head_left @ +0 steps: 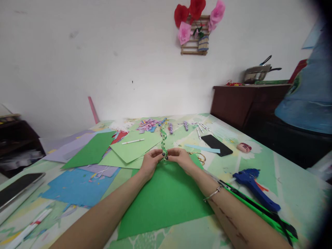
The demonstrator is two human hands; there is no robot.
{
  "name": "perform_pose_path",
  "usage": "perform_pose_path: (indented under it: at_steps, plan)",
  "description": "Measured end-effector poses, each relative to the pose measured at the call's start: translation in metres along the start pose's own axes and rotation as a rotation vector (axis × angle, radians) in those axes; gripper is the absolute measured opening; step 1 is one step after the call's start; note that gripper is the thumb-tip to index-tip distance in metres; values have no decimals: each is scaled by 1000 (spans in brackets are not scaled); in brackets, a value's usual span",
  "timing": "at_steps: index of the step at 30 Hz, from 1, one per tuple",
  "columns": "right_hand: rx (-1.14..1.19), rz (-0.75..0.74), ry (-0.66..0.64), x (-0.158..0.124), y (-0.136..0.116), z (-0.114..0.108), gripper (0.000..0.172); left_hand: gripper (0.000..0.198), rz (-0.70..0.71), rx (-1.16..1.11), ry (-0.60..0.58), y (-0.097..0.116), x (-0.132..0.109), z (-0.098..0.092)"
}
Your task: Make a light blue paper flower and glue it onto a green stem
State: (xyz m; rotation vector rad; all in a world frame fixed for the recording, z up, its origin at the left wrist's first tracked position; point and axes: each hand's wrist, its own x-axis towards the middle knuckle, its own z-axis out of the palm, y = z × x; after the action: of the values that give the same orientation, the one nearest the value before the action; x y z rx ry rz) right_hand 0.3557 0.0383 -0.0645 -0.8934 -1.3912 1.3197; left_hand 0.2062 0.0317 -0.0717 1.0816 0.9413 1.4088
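Observation:
Both my hands meet at the middle of the table, pinching the lower part of a narrow, twisted green paper strip with dark dots. My left hand grips it from the left, thumb and fingers together. From the other side my right hand closes on the same strip, its thumb close to the left thumb. The strip rises upright between the fingertips. Beneath the hands lies a large green paper sheet. Gold-handled scissors rest just beyond my right hand, partly hidden.
Light green sheets, a blue sheet and a phone lie at left. Paper scraps are heaped at the back. To the right are a black phone, a blue glue gun and a green-and-black cutter.

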Motion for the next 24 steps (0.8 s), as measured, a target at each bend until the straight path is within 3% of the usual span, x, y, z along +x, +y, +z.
perform_pose_path:
  at_steps: [7, 24]
  plan:
    - [-74, -65, 73, 3, 8, 2, 17, 26, 53, 67, -41, -5, 2, -4]
    - [-273, -195, 168, 5, 15, 4, 20, 26, 51, 100, -37, 0, 0, -2]
